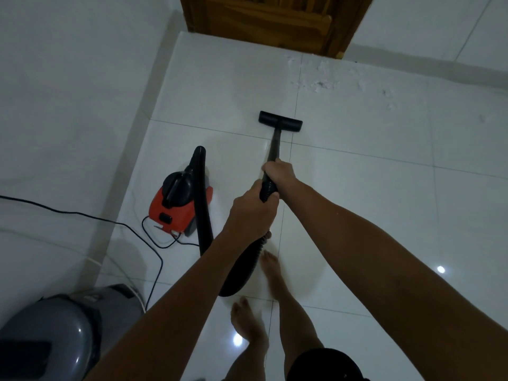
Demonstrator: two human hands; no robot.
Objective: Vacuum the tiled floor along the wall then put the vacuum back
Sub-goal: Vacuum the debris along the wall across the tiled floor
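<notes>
A small red and black vacuum [178, 204] stands on the white tiled floor [357, 188] near the left wall. Its thick black hose [204, 215] loops from the top of the body down to the floor and up to the wand [275, 144]. My left hand [251, 213] grips the ribbed hose end, and my right hand [279, 171] holds the wand just above it. The flat black floor nozzle [280, 121] rests on the tiles ahead of me. White dust and debris [321, 83] lie scattered along the far wall, beyond the nozzle.
A wooden door [275, 17] stands at the far wall. The vacuum's black power cord [154, 254] trails over the floor and up the left wall. A grey bin [55, 334] sits at the lower left. My bare feet [270, 266] are beside the hose.
</notes>
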